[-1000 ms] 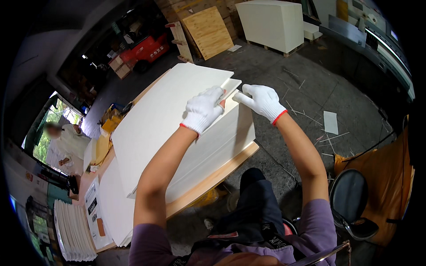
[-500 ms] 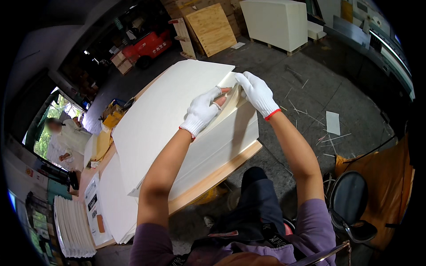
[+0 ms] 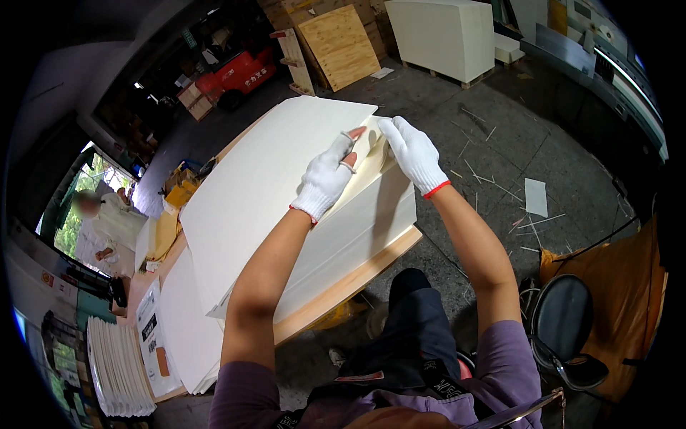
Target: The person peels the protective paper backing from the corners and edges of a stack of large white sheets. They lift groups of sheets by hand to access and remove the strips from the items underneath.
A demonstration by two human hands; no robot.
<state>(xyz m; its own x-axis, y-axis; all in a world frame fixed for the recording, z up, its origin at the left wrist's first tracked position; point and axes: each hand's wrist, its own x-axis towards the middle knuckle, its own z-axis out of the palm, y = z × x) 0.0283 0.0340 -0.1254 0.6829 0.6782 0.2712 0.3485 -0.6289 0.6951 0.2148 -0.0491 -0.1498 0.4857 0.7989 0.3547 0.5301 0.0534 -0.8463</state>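
A tall stack of large white paper sheets [image 3: 250, 179] lies in front of me, its near side facing my body. My left hand [image 3: 325, 177], in a white glove with bare fingertips showing, rests at the upper sheets' edge with thumb and forefinger spread apart. Beside those fingers, the sheet edges [image 3: 369, 159] bow and part near the far right corner. My right hand [image 3: 413, 151], in a white glove with a red cuff, is closed over that corner, its fingers held together. The right thumb is hidden, and part of its hold on the sheets cannot be seen.
The stack stands on a wooden board [image 3: 350, 286]. More sheets [image 3: 187, 329] lie at the left, beside a pile of white sheets [image 3: 118, 365]. Paper strips litter the floor [image 3: 493, 143]. A black chair [image 3: 563, 314] is at right; another person [image 3: 118, 222] stands far left.
My left thumb and forefinger have opened wider, the forefinger shifting slightly up and left. More of the bowed sheets shows between the hands. My right hand has barely moved.
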